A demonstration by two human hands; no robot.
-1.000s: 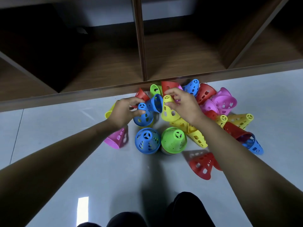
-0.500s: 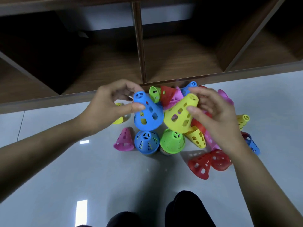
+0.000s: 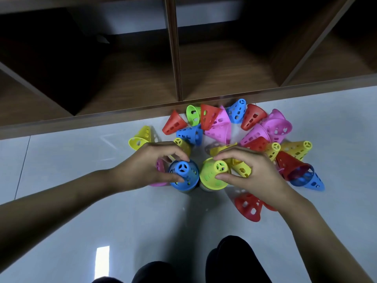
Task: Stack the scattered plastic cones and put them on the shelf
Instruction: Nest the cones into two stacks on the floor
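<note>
Two upright stacks of cones stand side by side on the pale floor. My left hand [image 3: 146, 166] grips the blue cone [image 3: 184, 175] on top of the left stack. My right hand [image 3: 251, 170] grips the yellow cone [image 3: 213, 174] on top of the right stack. Behind them lies a scattered heap of holed plastic cones: a red cone [image 3: 174, 123], pink cones [image 3: 220, 125], a blue cone [image 3: 236, 111] and a yellow cone [image 3: 295, 149]. A pink cone [image 3: 159, 166] sits partly hidden under my left hand. The wooden shelf [image 3: 183, 111] stands just beyond the heap.
A loose yellow cone [image 3: 140, 137] lies left of the heap and a red cone [image 3: 248, 207] lies under my right wrist. A red cone nested with a blue one [image 3: 299, 172] lies at the right. My dark-clad knees [image 3: 224, 260] show at the bottom edge.
Both hands have come down from mid-air. The blue cone now sits on the left stack and the yellow cone on the right stack, covering the green cone that topped it.
</note>
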